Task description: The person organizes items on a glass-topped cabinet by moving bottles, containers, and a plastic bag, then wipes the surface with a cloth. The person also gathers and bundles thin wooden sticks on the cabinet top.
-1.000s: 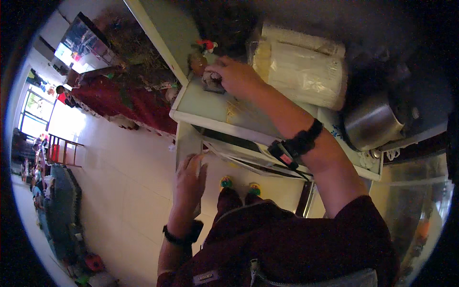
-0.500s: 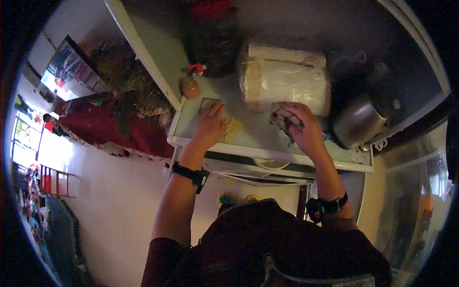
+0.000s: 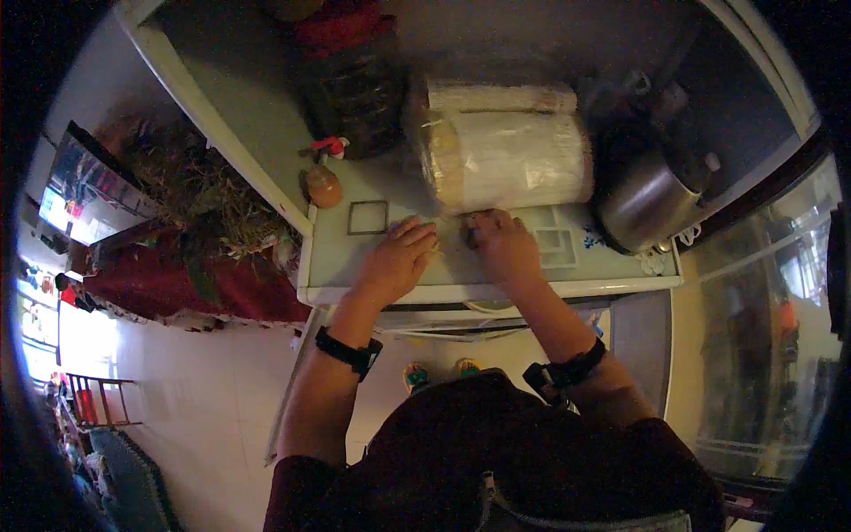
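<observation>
My left hand [image 3: 399, 259] lies palm down on the pale shelf top [image 3: 341, 266], its fingers stretched out. By its fingertips a few thin yellowish sticks [image 3: 435, 247], like toothpicks, show partly; the hand covers the others. Just to the right, my right hand [image 3: 507, 251] presses down with bent fingers round a crumpled grey-brown rag [image 3: 472, 229]. Most of the rag is hidden under that hand. Between the two hands there is a small gap. Left of my left hand is a thin dark square outline [image 3: 368, 217] on the surface.
Behind my hands lies a large plastic-wrapped pale bundle [image 3: 510, 155]. A metal kettle [image 3: 649, 202] stands at the right. An orange-brown round object [image 3: 324, 187] sits at the left, before a dark jar with a red lid [image 3: 341, 31]. Beneath the shelf's front edge, a drawer [image 3: 443, 324] stands out.
My right hand has moved left with the rag, close beside my left hand. My left hand has come off the square outline and now covers most of the sticks. The view has shifted slightly.
</observation>
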A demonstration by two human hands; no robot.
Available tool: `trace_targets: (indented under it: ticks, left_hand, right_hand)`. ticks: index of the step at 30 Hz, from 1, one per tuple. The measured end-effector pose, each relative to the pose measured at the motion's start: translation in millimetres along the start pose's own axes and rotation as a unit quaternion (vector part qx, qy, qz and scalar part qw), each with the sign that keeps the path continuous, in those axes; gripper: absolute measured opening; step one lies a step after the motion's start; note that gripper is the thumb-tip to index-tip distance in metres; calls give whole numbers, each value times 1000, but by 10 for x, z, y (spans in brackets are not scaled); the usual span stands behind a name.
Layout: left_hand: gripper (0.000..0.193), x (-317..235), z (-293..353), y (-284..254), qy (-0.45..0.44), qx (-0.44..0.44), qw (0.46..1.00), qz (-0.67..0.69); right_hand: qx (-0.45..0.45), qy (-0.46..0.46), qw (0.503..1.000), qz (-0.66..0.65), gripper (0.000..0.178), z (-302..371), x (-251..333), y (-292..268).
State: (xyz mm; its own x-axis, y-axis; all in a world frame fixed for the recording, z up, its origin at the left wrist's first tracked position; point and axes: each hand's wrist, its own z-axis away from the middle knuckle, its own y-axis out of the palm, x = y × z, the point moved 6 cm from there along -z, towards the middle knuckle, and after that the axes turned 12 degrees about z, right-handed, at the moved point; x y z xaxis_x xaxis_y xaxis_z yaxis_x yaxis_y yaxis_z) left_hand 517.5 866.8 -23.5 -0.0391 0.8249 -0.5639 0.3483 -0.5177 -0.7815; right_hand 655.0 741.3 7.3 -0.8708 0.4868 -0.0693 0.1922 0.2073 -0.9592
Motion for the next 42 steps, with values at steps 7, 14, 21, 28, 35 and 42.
trace_targets:
  ticks: [7,14,21,28,35,42]
  left_hand:
    - [29,239,272,-104,-107,-57,989,87]
    - [35,415,485,-365,-135,-137,980,58]
    - [30,351,580,-567,-140,-290,942,96]
    - [28,305,502,-576,-74,-275,957,51]
    - [24,417,594,-558,-101,-306,941,101]
    - [43,389,538,-542,-175,-245,945,126]
  right_hand:
    - [-37,-78,996,-29,37,-177,745,28]
    - [-31,-118,991,-56,34,-352,1138,-68]
    - [-126,-139,976,-111,38,-882,1217,-278]
    - [36,-170,971,-165,46,-1386,1401,426]
    - [38,-168,973,-154,51,-698,1201,87]
    - [-233,-192,928,-217,49,-290,726,-510]
